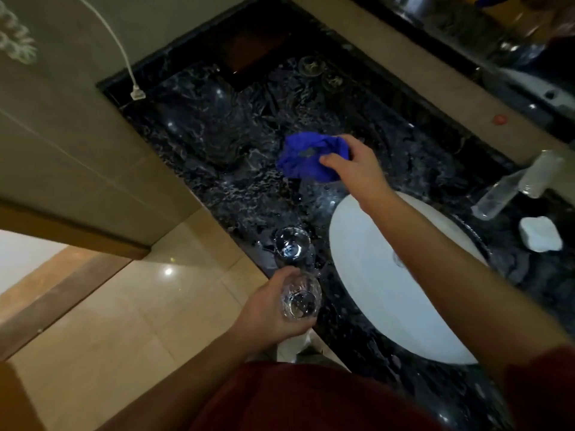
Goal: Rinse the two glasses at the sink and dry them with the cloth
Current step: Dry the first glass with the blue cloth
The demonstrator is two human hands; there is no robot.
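My left hand [273, 309] grips a clear glass [301, 301] upright, near the counter's front edge and left of the sink. A second clear glass [292, 244] stands on the dark marble counter [217, 169] just beyond it. My right hand [351, 164] reaches across the counter and pinches a crumpled blue cloth [306, 155], which is bunched on or just above the marble beyond the white oval sink [382, 281].
A chrome tap [516, 185] stands right of the sink, with a white soap dish [540, 234] beside it. More glassware [311, 66] sits far back on the counter. A white cable with plug [137, 93] hangs at the back left. Tiled floor lies left of the counter.
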